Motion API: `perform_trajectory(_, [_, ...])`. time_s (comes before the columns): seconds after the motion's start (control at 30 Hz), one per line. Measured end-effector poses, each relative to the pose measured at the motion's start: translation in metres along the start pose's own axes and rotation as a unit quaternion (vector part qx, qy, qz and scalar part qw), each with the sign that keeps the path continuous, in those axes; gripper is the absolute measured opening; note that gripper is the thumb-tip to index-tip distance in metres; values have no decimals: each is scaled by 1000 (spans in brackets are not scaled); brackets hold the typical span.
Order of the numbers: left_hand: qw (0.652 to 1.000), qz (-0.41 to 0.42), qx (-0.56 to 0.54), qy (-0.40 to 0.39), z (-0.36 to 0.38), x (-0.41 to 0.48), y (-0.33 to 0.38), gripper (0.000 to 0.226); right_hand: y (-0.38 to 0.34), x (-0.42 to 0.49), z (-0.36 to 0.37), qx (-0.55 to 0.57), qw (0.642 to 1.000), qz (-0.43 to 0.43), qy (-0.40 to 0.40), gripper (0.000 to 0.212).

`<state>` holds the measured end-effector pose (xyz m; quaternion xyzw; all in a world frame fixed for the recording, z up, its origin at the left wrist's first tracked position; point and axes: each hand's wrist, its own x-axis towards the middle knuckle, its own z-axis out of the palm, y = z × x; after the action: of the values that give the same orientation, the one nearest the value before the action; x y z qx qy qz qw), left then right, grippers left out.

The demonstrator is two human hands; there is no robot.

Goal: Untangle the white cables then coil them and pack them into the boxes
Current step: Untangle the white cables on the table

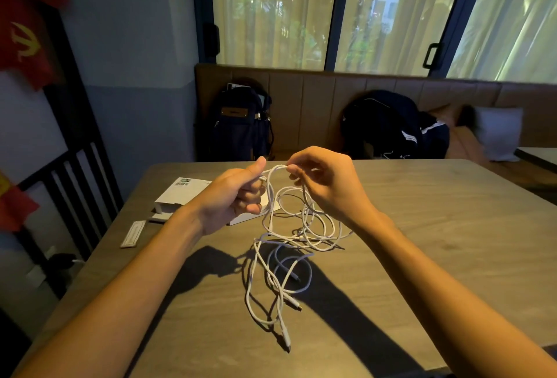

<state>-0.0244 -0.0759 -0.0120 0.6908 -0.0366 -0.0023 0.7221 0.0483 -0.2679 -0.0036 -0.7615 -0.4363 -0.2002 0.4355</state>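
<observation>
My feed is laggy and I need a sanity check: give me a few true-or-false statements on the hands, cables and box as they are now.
1. The left hand and the right hand both hold the white cables. True.
2. The cables are neatly coiled. False: they hang in a loose tangle down onto the table.
3. A white box lies on the table beyond the left hand. True.
4. The right hand lies flat on the table. False: it is raised, its fingers pinching a cable.

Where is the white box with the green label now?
In the head view the white box lies at the left of the table, just beyond the left hand, beside a flat packet.
</observation>
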Motion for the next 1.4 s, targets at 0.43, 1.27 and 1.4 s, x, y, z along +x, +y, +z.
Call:
perform_trajectory(0.43, [961, 77, 263, 25, 2, 1, -4, 17, -7, 1, -8, -9, 999, -6, -42, 5])
perform_trajectory(1.27, [997, -5, 71, 6, 2, 9, 9, 74, 6, 12, -6, -181, 982, -48, -37, 24])
perform_trajectory(1.4, [996, 8, 93, 2, 0, 7, 9, 67, 1, 8, -4, -39, 992, 59, -105, 30])
